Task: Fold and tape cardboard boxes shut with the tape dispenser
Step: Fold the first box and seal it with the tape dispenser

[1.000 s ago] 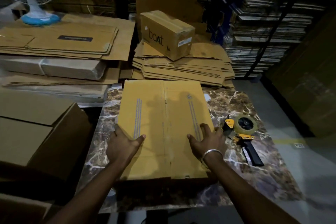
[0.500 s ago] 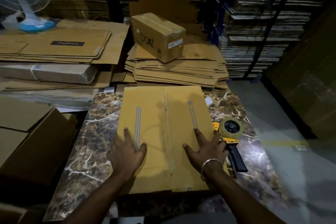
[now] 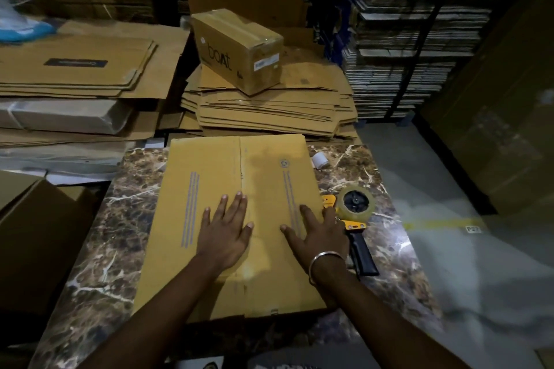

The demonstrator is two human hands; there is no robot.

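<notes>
1. Flat on the marble-patterned table (image 3: 90, 249) lies the folded cardboard box (image 3: 209, 177), its centre seam running away from the person.
2. Pressed palm-down on it is the left hand (image 3: 226, 234); its fingers (image 3: 238, 207) are straight and slightly spread, the tips right at the seam and the thumb out to the right.
3. Just right of those fingers, the right hand (image 3: 319, 237) also lies flat on the box, fingers apart, with its outer fingers reaching over the box's right edge.
4. Near those outer fingertips sits the tape dispenser (image 3: 352, 219) on the table, yellow-framed, roll upward, black handle pointing back toward the person; whether they actually touch it I cannot tell.
5. A metal bangle (image 3: 325, 260) circles the right wrist.
6. Beyond the fingertips of both hands, past the table's far edge, a stack of flattened cartons (image 3: 269, 111) carries a sealed box printed "boat" (image 3: 236, 48).
7. Left of the left hand's fingers, beside the table, stands a large brown carton (image 3: 39, 234).
</notes>
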